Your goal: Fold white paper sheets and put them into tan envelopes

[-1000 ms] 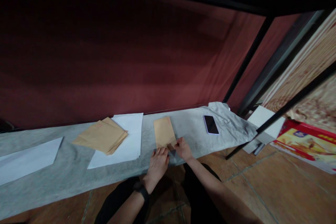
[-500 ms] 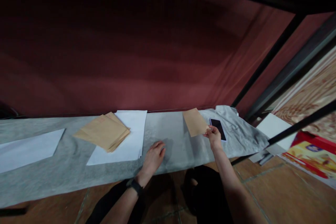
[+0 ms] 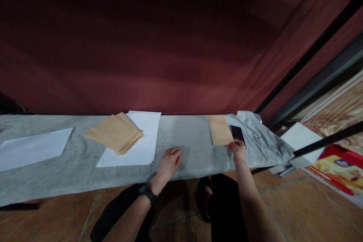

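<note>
Because the right hand (image 3: 239, 150) pinches only the near right corner of the brown envelope (image 3: 220, 131) beside the phone (image 3: 238, 133), I judge its face stays uncovered, while the left hand (image 3: 169, 163) rests unclenched, gripping nothing, on the grey cloth (image 3: 193, 132).

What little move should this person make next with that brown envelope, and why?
Perhaps settle the brown envelope flat on the grey cloth and let go: it is over the cloth beside the phone, the right hand holds only its near right corner, and the left hand is away from it.
</note>
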Motion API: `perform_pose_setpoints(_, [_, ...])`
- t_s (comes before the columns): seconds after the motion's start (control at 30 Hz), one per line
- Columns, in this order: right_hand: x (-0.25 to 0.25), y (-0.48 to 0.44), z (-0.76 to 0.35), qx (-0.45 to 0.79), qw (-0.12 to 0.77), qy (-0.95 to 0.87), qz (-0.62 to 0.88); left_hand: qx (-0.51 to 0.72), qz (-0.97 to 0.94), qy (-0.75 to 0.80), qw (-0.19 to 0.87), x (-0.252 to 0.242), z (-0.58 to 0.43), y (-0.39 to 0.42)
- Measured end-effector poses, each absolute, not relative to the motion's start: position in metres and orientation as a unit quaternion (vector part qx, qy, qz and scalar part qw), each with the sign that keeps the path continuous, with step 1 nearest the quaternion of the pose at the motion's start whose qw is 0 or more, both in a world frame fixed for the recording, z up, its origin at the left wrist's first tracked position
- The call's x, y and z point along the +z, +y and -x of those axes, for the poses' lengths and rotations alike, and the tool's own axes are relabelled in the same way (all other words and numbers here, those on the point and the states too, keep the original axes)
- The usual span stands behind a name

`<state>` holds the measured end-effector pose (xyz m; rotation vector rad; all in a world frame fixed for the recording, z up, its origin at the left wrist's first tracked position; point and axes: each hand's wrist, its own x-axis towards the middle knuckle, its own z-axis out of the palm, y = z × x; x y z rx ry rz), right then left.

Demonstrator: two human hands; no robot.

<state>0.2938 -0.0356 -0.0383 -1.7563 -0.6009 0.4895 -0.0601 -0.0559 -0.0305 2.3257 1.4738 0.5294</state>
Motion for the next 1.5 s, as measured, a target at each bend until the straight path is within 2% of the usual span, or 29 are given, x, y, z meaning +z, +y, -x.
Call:
perform_pose_setpoints(0.3, [-0.024, -0.05, -0.285, 0.092, 0.354, -0.35, 0.862, 0.228, -0.796, 0.537, 0.163, -0.031, 0.075, -0.05])
perform_pose_setpoints(0.47, [-0.021, -0.054, -0.272, 0.072, 0.261, -0.38, 0.885, 0.242, -0.787, 0.543, 0.163, -0.032, 0.079, -0.049])
perform_pose_setpoints(0.63, [-0.018, -0.057, -0.257, 0.006, 0.115, -0.449, 0.886, 0.241, -0.787, 0.544, 0.162, -0.032, 0.079, -0.048])
perform_pose_setpoints(0.9, [-0.036, -0.047, -0.225, -0.047, 0.113, -0.65, 0.75, 0.231, -0.758, 0.596, 0.125, -0.018, 0.093, -0.048])
perform_pose_setpoints(1.1, [-0.048, -0.044, -0.219, -0.033, 0.092, -0.663, 0.742, 0.176, -0.653, 0.734, 0.068, 0.002, 0.138, -0.038])
perform_pose_setpoints(1.27, [-0.049, -0.037, -0.211, -0.023, 0.162, -0.689, 0.706, 0.061, -0.663, 0.743, 0.066, 0.002, 0.134, -0.043])
perform_pose_setpoints(1.5, [-0.061, -0.028, -0.189, 0.064, 0.273, -0.724, 0.63, 0.048, -0.636, 0.768, 0.057, 0.002, 0.133, -0.042])
